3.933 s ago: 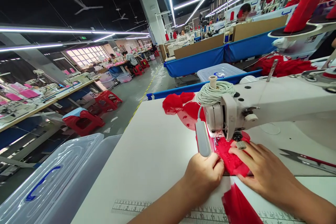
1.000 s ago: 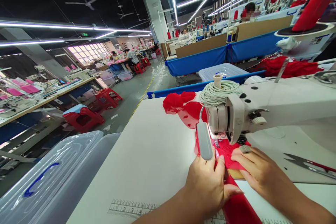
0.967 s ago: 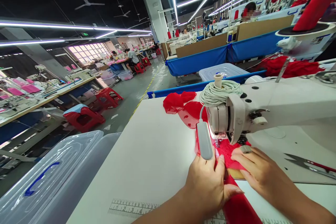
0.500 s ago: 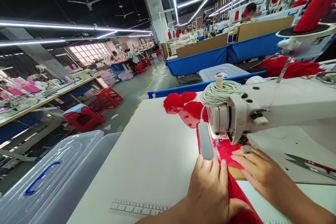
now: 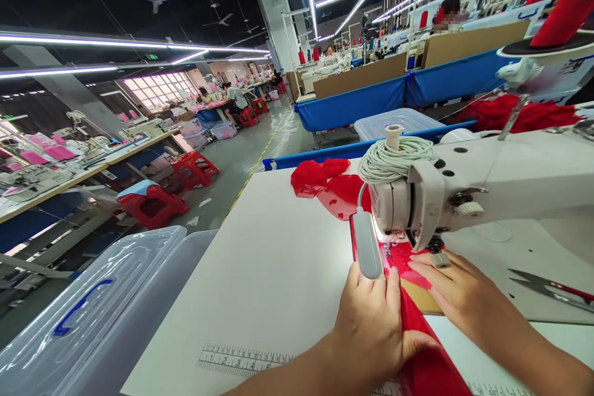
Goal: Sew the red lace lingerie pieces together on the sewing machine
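Observation:
Red sheer fabric runs under the needle area of a white sewing machine and down toward me. My left hand lies on the fabric in front of the needle, fingers stretched forward and thumb spread to the right across it. A small grey lamp on a bent stem covers some of its fingertips. To the right of the needle, my right hand rests flat with its fingertips on the fabric's lacy edge. Red thread snips lie on the machine bed beyond it.
More red fabric lies bunched behind the machine head. A printed ruler scale marks the white table. Clear lidded bins stand at the left, with red stools beyond. A red thread cone stands at upper right.
The view has shifted slightly, so the scene sits a little further right and higher. Both hands keep nearly the same places on the red fabric.

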`<state>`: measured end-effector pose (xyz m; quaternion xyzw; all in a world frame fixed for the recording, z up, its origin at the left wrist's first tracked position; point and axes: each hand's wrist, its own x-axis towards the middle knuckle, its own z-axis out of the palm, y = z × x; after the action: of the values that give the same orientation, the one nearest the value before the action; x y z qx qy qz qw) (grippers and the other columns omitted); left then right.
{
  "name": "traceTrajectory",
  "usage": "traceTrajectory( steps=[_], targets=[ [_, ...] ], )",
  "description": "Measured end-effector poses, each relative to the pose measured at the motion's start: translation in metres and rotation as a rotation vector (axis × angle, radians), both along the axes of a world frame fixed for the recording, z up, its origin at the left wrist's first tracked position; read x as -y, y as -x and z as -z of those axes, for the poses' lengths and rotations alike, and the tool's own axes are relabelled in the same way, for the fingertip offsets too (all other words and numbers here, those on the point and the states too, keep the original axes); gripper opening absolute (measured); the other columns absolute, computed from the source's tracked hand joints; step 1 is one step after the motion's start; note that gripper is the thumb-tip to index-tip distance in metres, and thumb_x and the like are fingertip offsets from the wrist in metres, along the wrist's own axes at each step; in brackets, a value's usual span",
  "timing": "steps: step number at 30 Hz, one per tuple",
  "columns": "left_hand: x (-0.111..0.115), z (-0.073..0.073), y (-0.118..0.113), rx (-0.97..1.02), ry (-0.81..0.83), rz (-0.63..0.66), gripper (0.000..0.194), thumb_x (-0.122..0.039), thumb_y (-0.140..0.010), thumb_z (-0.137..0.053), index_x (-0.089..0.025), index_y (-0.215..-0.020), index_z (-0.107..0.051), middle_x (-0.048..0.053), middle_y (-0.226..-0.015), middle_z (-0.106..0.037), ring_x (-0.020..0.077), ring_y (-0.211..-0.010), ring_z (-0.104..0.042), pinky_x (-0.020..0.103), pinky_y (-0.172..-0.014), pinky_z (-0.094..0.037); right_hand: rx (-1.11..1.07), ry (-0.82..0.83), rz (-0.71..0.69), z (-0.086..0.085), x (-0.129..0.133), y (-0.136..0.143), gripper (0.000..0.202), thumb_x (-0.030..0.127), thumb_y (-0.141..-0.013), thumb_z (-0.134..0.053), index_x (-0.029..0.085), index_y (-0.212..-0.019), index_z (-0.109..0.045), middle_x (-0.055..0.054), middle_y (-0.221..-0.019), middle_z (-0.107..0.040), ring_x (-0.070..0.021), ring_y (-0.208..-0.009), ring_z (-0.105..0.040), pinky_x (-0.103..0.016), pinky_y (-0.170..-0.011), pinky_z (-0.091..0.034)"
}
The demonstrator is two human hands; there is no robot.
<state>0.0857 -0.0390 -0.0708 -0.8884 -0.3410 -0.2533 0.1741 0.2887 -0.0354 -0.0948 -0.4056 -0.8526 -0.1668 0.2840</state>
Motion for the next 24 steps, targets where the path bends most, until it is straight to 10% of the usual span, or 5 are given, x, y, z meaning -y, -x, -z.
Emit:
traceTrajectory(
  steps=[8,24],
  targets=[
    [-0.008,-0.004,-0.002,0.059,0.038,0.03,0.082,-0.067,-0.094,-0.001,-0.013,-0.132,-0.051,0.015,-0.106,-0.066,0.0267,-0.091,-0.063,0.037,-0.074,-0.048,0.001,-0.056,0.131,-0.006,0.005,0.005,0.035,0.004,-0.089,-0.036,0.015,-0.096,-0.068,-0.011,-0.089,-0.071,-0.026,-0.091,-0.061,-0.042,-0.084,-0.046],
    [-0.001,-0.012,-0.004,0.14,0.09,0.128,0.079,-0.06,-0.099,-0.005,-0.008,-0.117,-0.061,0.014,-0.095,-0.067,0.0251,-0.088,-0.064,0.034,-0.074,-0.052,-0.089,-0.007,-0.075,-0.018,0.007,0.011,0.038,0.004,-0.086,-0.039,0.017,-0.108,-0.066,-0.003,-0.103,-0.075,-0.0152,-0.09,-0.067,-0.031,-0.084,-0.04]
  ],
)
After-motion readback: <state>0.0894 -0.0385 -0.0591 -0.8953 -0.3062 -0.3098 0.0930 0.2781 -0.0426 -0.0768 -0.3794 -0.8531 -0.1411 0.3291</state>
